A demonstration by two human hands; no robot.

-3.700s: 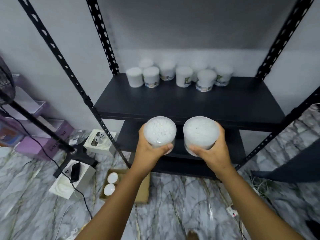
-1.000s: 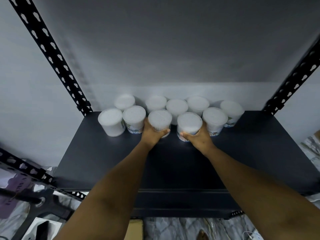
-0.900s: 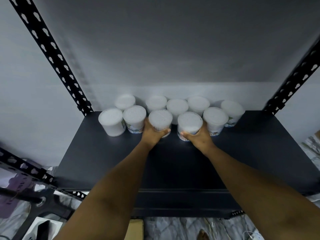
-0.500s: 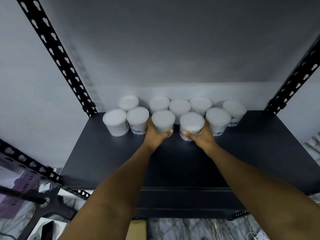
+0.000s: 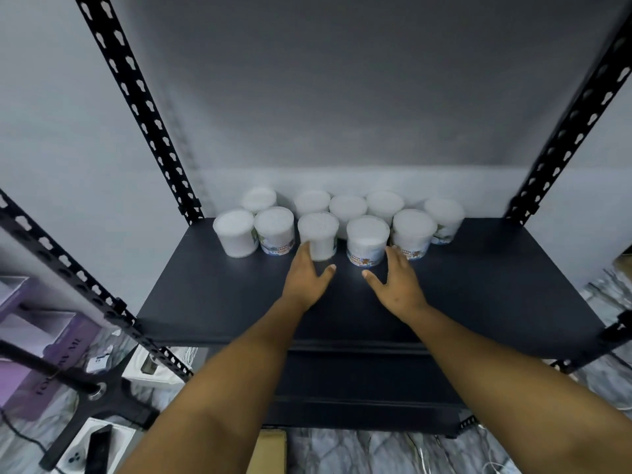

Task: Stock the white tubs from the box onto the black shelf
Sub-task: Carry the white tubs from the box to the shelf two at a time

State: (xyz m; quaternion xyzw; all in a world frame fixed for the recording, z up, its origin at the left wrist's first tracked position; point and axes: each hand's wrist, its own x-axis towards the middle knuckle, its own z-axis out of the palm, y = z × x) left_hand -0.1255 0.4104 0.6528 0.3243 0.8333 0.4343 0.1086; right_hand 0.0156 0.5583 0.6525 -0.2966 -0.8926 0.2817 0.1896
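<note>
The head camera looks down over both bare forearms onto a black shelf (image 5: 478,285) framed by black perforated uprights. At the far edge of the shelf, against the pale wall, stand ten white tubs in two loose rows, all upright with their lids on.

The far row holds five: one at far left (image 5: 259,199), then three close together near the middle (image 5: 348,209), and one at far right (image 5: 444,217). The near row also holds five. From the left they are a plain white tub (image 5: 235,232), a tub with a coloured label (image 5: 274,230), a plain tub (image 5: 318,235), another labelled tub (image 5: 367,240) and a third labelled tub (image 5: 409,234). Neighbours in the near row touch or stand just beside each other.

The left hand (image 5: 307,278) is open, fingers spread and thumb out to the right. Its fingertips (image 5: 305,249) lie against the near lower side of the plain middle tub; the palm is clear of it and nothing is grasped. The right hand (image 5: 393,282) is likewise open and released, thumb pointing left. Its fingertips (image 5: 392,252) are just at the gap between the two labelled tubs on the right; whether they touch either one cannot be told. Both palms hover over bare shelf surface just near of the row.

Below the shelf a lower black shelf level (image 5: 359,388) shows. On the marble-patterned floor (image 5: 342,449) lie the top edge of a cardboard box (image 5: 272,451) between the forearms, purple boxes (image 5: 37,340) at left, a black stand base (image 5: 102,401), and white boxes (image 5: 92,446) at the near left.
</note>
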